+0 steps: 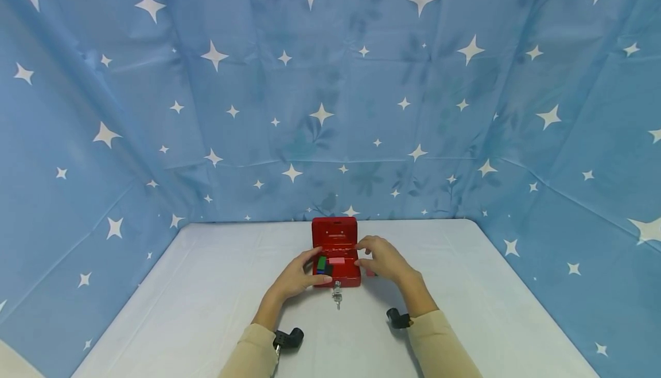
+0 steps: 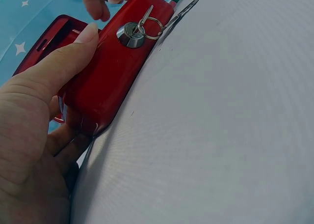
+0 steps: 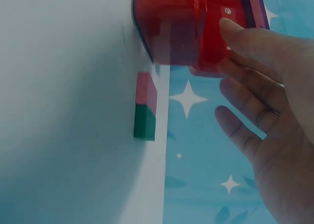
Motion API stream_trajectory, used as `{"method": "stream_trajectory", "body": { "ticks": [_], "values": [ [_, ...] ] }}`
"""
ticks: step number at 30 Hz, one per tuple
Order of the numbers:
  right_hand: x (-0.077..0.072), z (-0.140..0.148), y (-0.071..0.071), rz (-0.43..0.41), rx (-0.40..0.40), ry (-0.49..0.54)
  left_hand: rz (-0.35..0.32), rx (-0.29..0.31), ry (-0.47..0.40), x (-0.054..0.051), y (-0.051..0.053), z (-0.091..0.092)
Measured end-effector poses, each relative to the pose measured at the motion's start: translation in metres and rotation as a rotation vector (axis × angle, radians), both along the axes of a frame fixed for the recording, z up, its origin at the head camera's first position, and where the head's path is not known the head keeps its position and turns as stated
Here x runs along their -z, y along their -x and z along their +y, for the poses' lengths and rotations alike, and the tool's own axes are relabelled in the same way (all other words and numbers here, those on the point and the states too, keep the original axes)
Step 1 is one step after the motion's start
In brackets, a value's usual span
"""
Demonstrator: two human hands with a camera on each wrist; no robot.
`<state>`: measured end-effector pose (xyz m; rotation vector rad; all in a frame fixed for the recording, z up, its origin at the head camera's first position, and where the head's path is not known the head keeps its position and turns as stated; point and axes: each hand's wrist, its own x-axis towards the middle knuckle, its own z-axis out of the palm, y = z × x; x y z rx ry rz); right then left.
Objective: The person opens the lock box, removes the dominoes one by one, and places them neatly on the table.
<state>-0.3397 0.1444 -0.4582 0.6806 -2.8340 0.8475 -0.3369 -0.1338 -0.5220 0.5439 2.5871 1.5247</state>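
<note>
Holding red box [image 1: 352,282] on surface [image 1: 206,303] with left grip [image 1: 296,277].
Clasping left side; holding nothing in right grip [image 1: 381,257], parted near right edge; noting blocks [image 1: 337,261] inside, pink-green block [image 3: 145,106] to right.

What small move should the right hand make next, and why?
Probably lower the right hand to the pink-and-green block: it lies on the table beside the open red box, other blocks sit inside, and that hand appears to hold nothing.

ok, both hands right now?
Left hand: closed, holding the red cash box near its front left corner.
Right hand: open, holding nothing.
</note>
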Motion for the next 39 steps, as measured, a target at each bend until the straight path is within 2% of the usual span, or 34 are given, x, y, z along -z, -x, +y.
{"method": "stream_trajectory", "body": {
  "ticks": [5,10,27,39],
  "values": [
    [0.002,-0.007,0.000,0.070,-0.015,-0.019,0.007,0.004,0.009,0.000,0.000,0.000],
    [0.005,-0.011,-0.001,0.092,-0.016,-0.029,0.004,0.002,0.004,-0.001,-0.001,0.000],
    [0.010,-0.022,-0.004,0.075,-0.050,-0.030,0.025,0.016,0.013,0.000,0.000,0.000],
    [0.010,-0.028,-0.006,0.056,-0.068,-0.036,0.010,-0.002,0.014,-0.001,0.000,0.000]
  ]
}}
